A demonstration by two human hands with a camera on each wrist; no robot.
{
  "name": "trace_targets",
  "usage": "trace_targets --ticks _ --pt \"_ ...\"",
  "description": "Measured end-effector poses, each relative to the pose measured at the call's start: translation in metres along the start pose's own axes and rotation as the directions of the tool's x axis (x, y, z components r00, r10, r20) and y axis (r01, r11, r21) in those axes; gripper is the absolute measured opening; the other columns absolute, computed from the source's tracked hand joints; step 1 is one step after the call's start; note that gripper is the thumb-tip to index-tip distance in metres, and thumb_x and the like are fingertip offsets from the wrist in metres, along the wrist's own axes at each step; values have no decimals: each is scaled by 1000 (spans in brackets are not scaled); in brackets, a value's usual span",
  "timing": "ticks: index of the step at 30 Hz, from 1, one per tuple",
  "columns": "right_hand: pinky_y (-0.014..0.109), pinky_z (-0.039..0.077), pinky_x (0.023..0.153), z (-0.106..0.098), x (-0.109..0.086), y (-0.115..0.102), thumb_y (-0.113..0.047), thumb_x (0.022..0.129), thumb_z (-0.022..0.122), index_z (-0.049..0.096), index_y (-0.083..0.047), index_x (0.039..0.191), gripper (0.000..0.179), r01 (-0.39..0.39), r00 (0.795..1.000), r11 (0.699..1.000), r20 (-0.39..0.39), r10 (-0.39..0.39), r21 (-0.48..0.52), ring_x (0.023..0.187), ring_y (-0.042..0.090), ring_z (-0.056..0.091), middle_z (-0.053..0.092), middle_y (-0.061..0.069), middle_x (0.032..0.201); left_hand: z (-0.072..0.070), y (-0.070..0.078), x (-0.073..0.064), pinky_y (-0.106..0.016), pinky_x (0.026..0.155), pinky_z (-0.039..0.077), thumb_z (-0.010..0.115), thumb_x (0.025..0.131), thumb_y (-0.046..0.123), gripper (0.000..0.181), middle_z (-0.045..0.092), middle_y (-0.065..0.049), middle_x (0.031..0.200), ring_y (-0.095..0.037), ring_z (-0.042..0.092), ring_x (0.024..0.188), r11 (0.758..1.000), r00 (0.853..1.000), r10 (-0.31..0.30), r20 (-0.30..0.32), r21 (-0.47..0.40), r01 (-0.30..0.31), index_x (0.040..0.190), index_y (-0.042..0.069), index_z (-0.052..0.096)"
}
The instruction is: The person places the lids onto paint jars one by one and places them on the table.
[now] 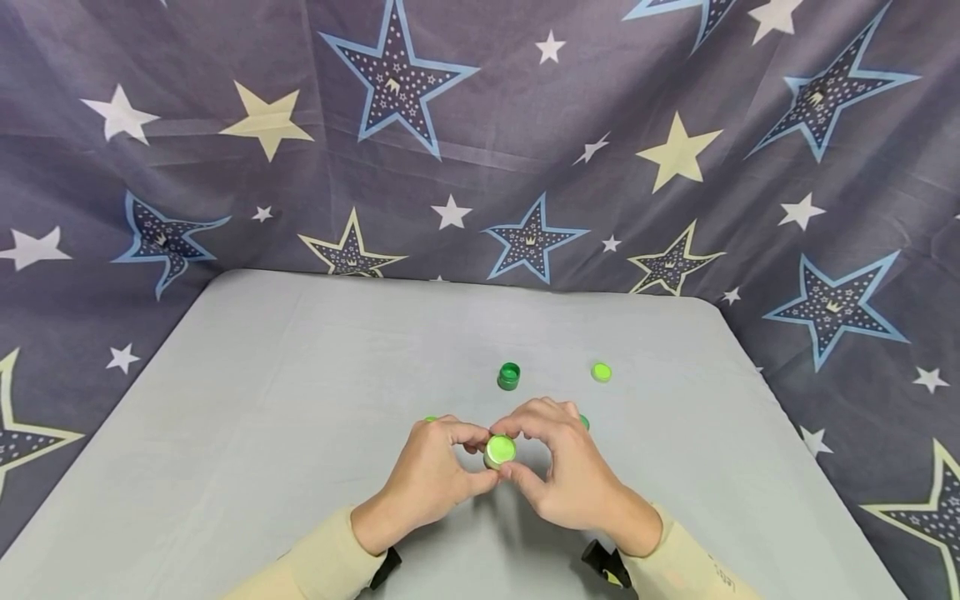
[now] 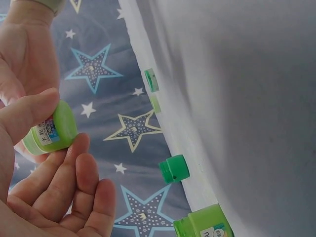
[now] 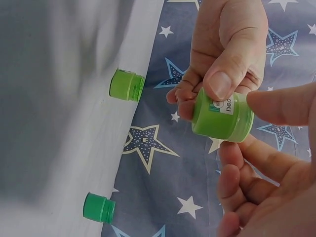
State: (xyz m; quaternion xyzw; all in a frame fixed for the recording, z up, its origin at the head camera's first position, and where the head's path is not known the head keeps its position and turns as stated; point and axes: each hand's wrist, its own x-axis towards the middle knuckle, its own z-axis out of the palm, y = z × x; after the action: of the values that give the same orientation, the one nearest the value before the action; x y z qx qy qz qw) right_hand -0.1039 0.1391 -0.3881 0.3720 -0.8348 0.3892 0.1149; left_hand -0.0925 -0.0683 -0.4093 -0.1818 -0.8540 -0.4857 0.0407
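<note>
Both hands hold one small light green paint jar [image 1: 500,451] above the near part of the table, its round light green end facing the head camera. My left hand [image 1: 431,475] pinches the jar's labelled body between thumb and fingers, as the right wrist view shows. The right hand [image 1: 566,467] has thumb and fingertips around the paler rimmed end, its other fingers loosely bent. Beyond the hands stands an uncapped dark green jar [image 1: 509,377]. Another light green jar [image 2: 205,222] stands beside the left hand, mostly hidden in the head view.
A light green lid [image 1: 602,372] lies on the grey-covered table [image 1: 300,375] at the right. Behind the right hand a dark green lid [image 1: 584,422] is mostly hidden. Star-patterned cloth [image 1: 465,167] hangs around the table's back and sides.
</note>
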Motion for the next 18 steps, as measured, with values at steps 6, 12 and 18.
trace_targets --ticks 6,12,18 --pt "38 33 83 1 0 -1 -14 76 89 74 -24 105 34 -27 1000 1000 -14 27 -12 93 6 56 67 -17 100 0 0 0 -26 72 50 93 73 15 26 72 15 85 -17 65 83 1000 1000 -1 -4 -3 1 97 16 82" --pt "36 32 77 3 0 -1 -16 76 91 72 -26 100 33 -33 998 999 -51 31 -32 84 5 51 63 -17 89 1 1 0 -26 72 49 93 72 13 25 71 18 84 -14 64 82 1000 1000 2 -14 3 -2 95 19 82" --pt "36 30 75 5 -1 -1 -22 76 92 69 -26 97 31 -54 996 997 -75 50 -50 82 5 49 60 -15 84 1 2 0 -26 72 49 92 71 10 26 71 17 83 -17 65 82 1000 1000 3 -26 -3 -3 94 18 82"
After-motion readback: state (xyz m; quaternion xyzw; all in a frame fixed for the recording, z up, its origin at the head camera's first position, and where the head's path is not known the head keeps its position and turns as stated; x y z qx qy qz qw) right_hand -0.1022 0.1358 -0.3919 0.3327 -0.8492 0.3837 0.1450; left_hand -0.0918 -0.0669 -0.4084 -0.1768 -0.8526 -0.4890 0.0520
